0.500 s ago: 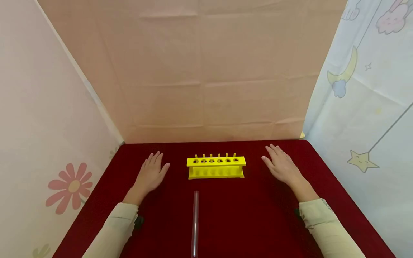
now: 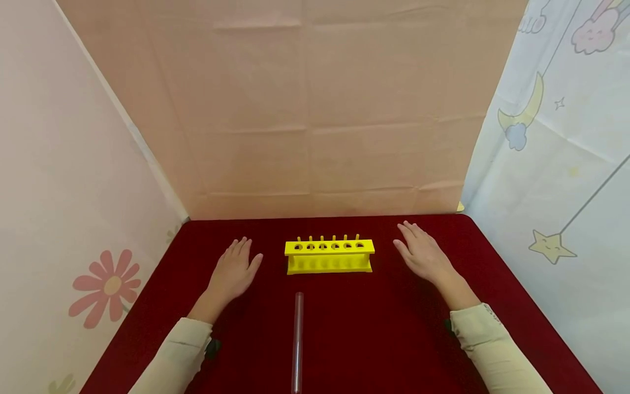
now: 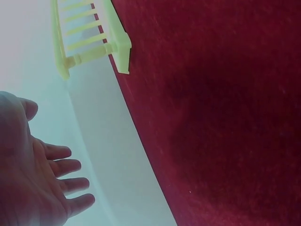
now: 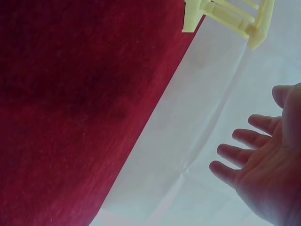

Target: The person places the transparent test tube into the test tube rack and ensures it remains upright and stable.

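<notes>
A yellow test tube rack [image 2: 330, 264] stands upright toward the back of the table, with a row of round holes and short pegs behind them. In front of it a clear glass test tube [image 2: 297, 342] lies lengthwise, pointing toward the rack. To the rack's left is my left hand [image 2: 232, 273], palm down, fingers extended and holding nothing. My right hand [image 2: 427, 257] is on the rack's other side, likewise empty with fingers spread a little. Both wrist views show the rack's end, yellow [image 3: 123, 49] and pale [image 4: 192, 16], beyond the extended fingers.
Dark red cloth covers the table [image 2: 369, 339]. A beige hanging sheet [image 2: 315, 137] rises at its back edge. Pale patterned sheets stand on both sides, one with a pink flower [image 2: 112, 285], the other with a yellow star [image 2: 552, 246].
Both hands have shifted slightly inward toward the rack, the left one also a little nearer to me. The rack and the test tube have stayed where they were.
</notes>
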The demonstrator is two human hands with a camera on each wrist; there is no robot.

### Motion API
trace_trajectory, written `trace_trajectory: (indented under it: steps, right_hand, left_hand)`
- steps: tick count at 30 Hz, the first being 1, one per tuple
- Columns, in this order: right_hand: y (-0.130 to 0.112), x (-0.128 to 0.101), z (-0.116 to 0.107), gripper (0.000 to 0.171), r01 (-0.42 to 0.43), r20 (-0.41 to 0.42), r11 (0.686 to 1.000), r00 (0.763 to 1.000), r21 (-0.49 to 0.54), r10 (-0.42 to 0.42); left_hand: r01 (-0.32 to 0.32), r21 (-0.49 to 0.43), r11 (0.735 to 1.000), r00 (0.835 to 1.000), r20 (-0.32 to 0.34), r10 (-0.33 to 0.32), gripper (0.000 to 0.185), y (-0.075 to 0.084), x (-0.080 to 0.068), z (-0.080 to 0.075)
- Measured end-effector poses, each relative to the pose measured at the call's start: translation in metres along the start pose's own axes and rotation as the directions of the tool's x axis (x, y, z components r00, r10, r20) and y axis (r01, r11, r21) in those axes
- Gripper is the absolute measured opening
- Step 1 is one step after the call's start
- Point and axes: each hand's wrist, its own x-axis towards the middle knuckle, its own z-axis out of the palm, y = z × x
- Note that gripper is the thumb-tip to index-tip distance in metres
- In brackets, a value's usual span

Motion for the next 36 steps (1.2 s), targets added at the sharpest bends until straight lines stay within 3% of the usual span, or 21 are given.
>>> trace_trajectory:
  steps: [36]
  right_hand:
    - [-0.02,0.005,0.014,0.056,0.027,-0.002,1.0,1.0,0.004,-0.027]
  left_hand:
    - [0.016,0.004,1.0,0.998,0.067,-0.016,0.064,0.029,-0.023,0.011]
